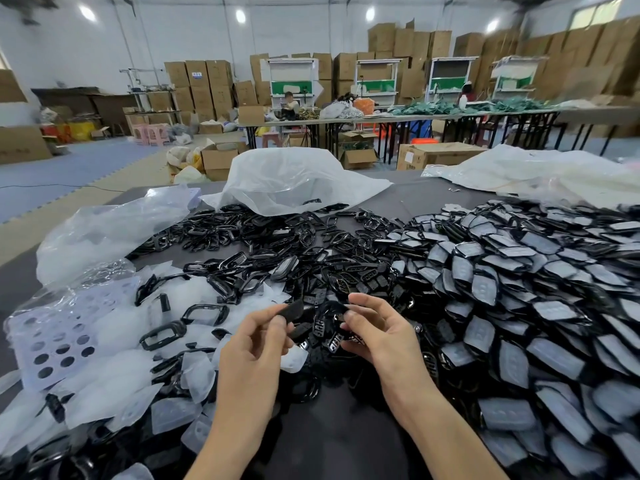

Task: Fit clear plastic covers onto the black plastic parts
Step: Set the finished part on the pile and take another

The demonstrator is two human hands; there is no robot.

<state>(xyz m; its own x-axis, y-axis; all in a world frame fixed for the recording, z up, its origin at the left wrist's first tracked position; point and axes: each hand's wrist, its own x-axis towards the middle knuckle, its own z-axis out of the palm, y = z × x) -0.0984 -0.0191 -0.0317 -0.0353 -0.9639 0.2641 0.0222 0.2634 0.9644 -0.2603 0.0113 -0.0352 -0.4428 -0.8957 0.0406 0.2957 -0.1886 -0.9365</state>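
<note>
Cardboard cartons (197, 77) line the far wall; the dark table (415, 199) carries a heap of loose black parts (277, 237). Above the heap, the left hand (256, 341) pinches one black part (293, 310) between thumb and fingertips. Just beside it, the right hand (377, 336) has its fingers curled; whether it grips anything cannot be determined. Clear covers (114, 386) lie left of both hands, covered parts (519, 271) to the right.

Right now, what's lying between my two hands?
In the head view, a small heap of loose black parts lies between the left hand and right hand.
</note>
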